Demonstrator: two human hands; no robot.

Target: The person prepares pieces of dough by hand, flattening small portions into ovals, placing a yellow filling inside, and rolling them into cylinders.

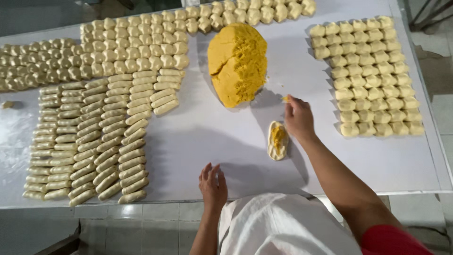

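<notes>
My right hand point(298, 117) pinches a small bit of yellow filling point(286, 98) just below a big yellow filling mound point(237, 63) at the table's middle. Beside that hand lies a flattened oval dough piece point(277, 140) with yellow filling spread on it. My left hand point(213, 188) rests flat on the white table point(198, 137) near the front edge, fingers apart, holding nothing.
Several rows of rolled dough logs point(94, 137) fill the left side. Pale dough balls point(134, 45) lie behind them and along the back edge. A block of dough balls point(370, 75) sits at the right. A white apron point(278, 226) hangs below the table edge.
</notes>
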